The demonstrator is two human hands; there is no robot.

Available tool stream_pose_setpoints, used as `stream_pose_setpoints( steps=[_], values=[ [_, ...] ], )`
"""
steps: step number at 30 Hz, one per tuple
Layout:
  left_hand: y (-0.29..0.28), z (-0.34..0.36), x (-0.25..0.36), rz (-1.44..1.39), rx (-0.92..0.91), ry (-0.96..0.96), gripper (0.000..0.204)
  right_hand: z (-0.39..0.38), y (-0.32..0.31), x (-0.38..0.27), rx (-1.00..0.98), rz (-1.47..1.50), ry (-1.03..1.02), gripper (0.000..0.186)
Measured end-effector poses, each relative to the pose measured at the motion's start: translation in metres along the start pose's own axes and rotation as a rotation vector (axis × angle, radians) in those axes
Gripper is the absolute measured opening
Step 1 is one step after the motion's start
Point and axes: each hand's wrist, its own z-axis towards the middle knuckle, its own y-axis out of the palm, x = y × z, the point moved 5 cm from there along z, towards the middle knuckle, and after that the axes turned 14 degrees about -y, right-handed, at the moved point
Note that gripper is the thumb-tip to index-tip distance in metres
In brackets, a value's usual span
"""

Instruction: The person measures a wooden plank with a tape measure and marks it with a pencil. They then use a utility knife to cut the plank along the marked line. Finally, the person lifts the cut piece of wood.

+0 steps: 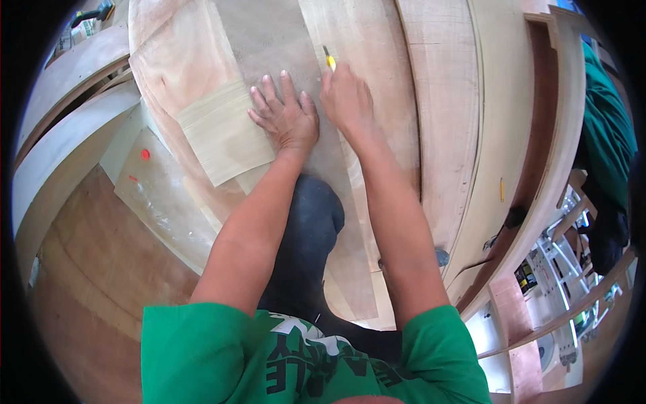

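Note:
My left hand [288, 120] lies flat with fingers spread on a long grey-brown veneer strip [259, 37], which runs over a curved wooden panel [178, 50]. Beside it, closed around a yellow utility knife [330, 62], my right hand [346, 97] rests close to the strip's right edge. The knife's dark tip points away from me; most of its handle is hidden in the fist. A pale, squarish veneer sheet [225, 138] with fine grain lies left of my left hand, its right side partly behind that hand and wrist.
Curved wooden boards [444, 87] stand in layers on the right, with a yellow pencil [501, 190] on one. A red cap-like disc [145, 155] lies on a stained board at left. Another person in a green garment [602, 114] is at far right, near metal ladder-like parts [555, 286].

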Motion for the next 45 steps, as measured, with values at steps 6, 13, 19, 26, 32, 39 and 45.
stream_pose_setpoints(
  steps=[6,13,19,26,32,39,45],
  values=[
    [0.001,-0.001,-0.008,0.025,-0.004,-0.005,0.063,0.018,0.01,-0.011,-0.03,-0.044,-0.075,0.032],
    [0.001,-0.002,-0.007,0.006,-0.011,-0.003,0.063,0.015,0.009,-0.024,-0.065,-0.122,-0.099,0.018],
    [0.003,0.001,-0.005,0.013,0.009,-0.005,0.064,0.01,0.005,-0.029,-0.176,-0.188,-0.074,0.028],
    [0.002,-0.002,-0.007,0.038,-0.01,-0.012,0.062,-0.041,0.009,-0.008,-0.289,-0.091,0.049,0.029],
    [0.002,-0.003,-0.008,0.024,0.034,-0.007,0.061,-0.179,0.023,0.028,-0.378,-0.052,0.27,0.026],
    [0.002,0.001,-0.012,0.004,0.049,-0.008,0.061,-0.145,-0.018,0.014,0.094,-0.032,0.281,0.029],
    [-0.001,0.0,0.002,-0.015,-0.006,-0.005,0.062,-0.113,0.013,0.035,0.305,-0.122,0.224,0.036]
  ],
)
